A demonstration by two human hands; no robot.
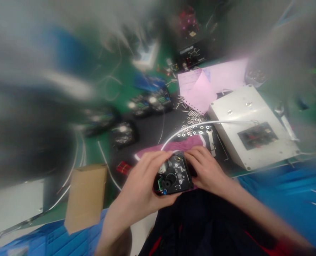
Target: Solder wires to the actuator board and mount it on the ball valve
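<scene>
A black square device with an exposed circuit board [177, 174] is held between my two hands just off the table's front edge. My left hand [144, 181] wraps its left side, thumb along the near edge and fingers over the far edge. On the right side my right hand [204, 169] closes its fingers at the far corner; part of that grip is hidden. A white cable [184, 129] arcs from the device's far side toward a metal box [237, 117]. Behind the device lies a purple cloth [171, 145] with a white edge.
Loose washers [192, 126], metal pins and a small wrench [211, 142] lie on the black mat. Pink paper [200, 90] is behind them. Several similar black devices [123, 134] stand to the left, and a brown cardboard box [86, 195] sits at the front left.
</scene>
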